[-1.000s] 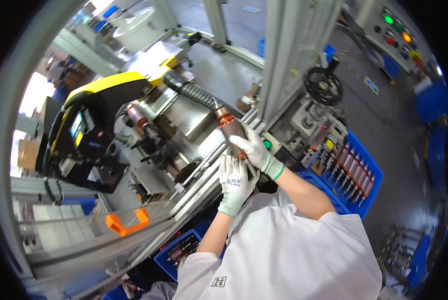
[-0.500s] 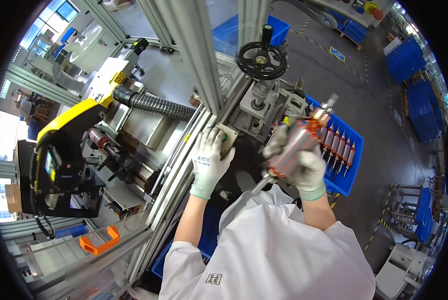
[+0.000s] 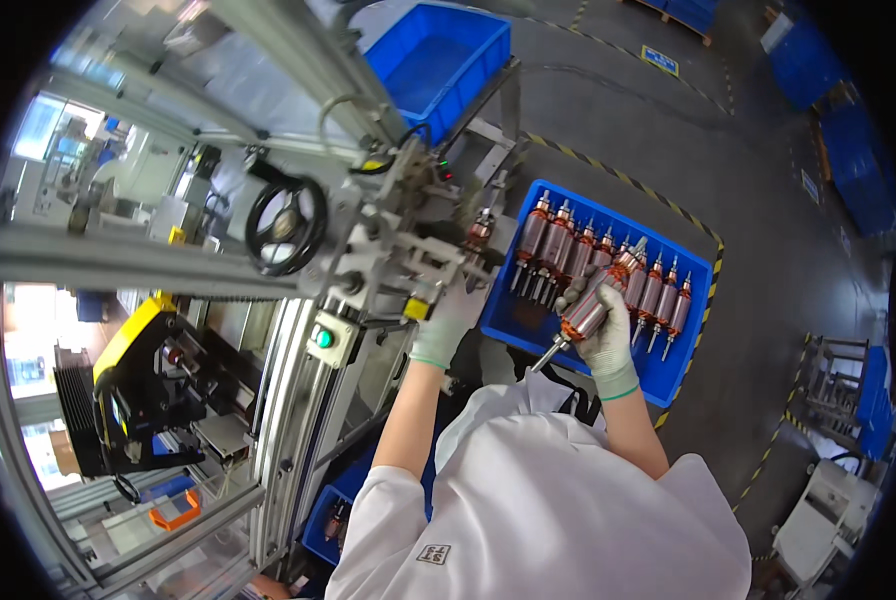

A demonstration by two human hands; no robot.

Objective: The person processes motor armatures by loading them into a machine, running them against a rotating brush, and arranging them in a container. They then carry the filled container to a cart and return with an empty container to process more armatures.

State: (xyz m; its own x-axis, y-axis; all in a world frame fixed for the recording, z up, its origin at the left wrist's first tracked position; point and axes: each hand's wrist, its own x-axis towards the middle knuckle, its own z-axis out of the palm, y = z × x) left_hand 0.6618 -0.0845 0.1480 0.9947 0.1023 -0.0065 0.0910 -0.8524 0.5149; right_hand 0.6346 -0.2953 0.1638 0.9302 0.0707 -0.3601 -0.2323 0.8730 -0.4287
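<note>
My right hand (image 3: 609,338), in a pale glove with grey fingertips, is wrapped round a motor armature (image 3: 590,310) with copper windings. Its steel shaft slants down to the left, over the near side of a blue crate (image 3: 516,338). Inside that crate stand several more armatures (image 3: 656,292) in a row. My left hand (image 3: 450,325), gloved alike, reaches up to the machine's metal fixture (image 3: 436,268). Just beyond its fingers sits another armature (image 3: 480,232) in the fixture. The left fingers are partly hidden and blurred, so their grip does not show.
A black handwheel (image 3: 286,225) and a box with a green button (image 3: 325,339) are on the machine frame at left. Behind the fixture stands a blue bin (image 3: 438,60). Another blue crate (image 3: 320,525) lies low beside my left arm. Yellow-black tape (image 3: 618,172) marks the floor.
The view has swung to the right. My left hand has left the green-button box and moved to the fixture. My right hand still holds the armature, now over the crate.
</note>
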